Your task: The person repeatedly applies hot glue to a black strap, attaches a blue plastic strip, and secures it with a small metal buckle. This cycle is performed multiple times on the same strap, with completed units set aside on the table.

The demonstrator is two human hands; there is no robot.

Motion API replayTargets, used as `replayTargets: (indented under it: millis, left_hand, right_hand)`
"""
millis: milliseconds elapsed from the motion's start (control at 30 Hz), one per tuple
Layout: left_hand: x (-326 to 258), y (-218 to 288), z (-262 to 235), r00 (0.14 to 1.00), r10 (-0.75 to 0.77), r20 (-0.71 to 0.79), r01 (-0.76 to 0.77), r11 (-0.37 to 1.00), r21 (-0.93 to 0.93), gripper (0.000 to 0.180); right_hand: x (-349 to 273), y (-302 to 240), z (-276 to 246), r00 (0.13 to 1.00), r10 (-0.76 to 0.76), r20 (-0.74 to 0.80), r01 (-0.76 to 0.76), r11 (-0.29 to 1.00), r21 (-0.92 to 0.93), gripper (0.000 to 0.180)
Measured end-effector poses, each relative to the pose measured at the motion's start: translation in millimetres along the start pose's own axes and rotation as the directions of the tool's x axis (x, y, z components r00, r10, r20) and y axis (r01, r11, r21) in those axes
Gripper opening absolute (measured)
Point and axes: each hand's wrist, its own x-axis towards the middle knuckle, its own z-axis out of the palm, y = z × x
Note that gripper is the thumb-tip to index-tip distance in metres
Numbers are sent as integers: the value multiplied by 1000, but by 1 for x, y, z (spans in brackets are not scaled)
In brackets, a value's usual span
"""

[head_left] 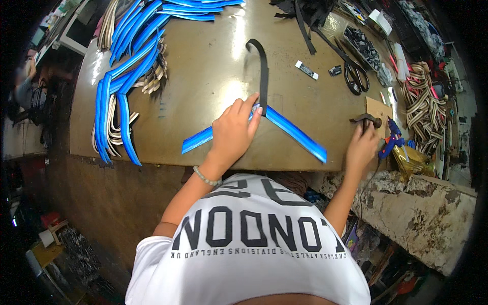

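A blue strap [297, 135] with pale stripes lies folded into a wide V near the table's front edge. At its peak, a black webbing strip [264, 76] runs away from me and curls over at its far end. My left hand [235, 127] is closed there, its fingertips pinching the strip and strap where they meet. Over on the right, my right hand [362, 146] is closed around what looks like a small dark hammer [367, 120], its head showing past my fingers. A blue glue gun [391, 140] lies just right of that hand.
Bundled blue straps [109, 112] cover the table's left side. Black scissors [356, 76], a small white-and-black packet [307, 70] and a bag of small black parts [363, 48] lie at the right. Striped cords [424, 104] hang beyond the right edge. Black strips [305, 15] are piled at the back.
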Motion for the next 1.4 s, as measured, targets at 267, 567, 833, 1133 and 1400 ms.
replayTargets:
  millis: [267, 567, 833, 1133, 1400]
  left_hand:
    - [-15, -17, -25, 999, -48, -15, 48, 999, -6, 15]
    - [-20, -24, -17, 996, 46, -81, -45, 999, 18, 15]
    - [-16, -16, -15, 999, 50, -3, -50, 994, 99, 20]
    - [87, 5, -28, 908, 396, 136, -373, 913, -168, 11]
    - [235, -92, -172, 845, 425, -325, -402, 905, 138, 27]
  right_hand:
    - [-37, -84, -87, 884, 110, 454, -393, 701, 596, 43]
    - [-77, -142, -77, 847, -469, 249, 28, 508, 861, 18]
    - [-70, -115, -72, 846, -359, 394, -29, 707, 706, 31]
    - [-22, 4, -16, 983, 149, 103, -180, 865, 468, 47]
    - [-25, -13, -23, 987, 37, 158, -86, 945, 315, 42]
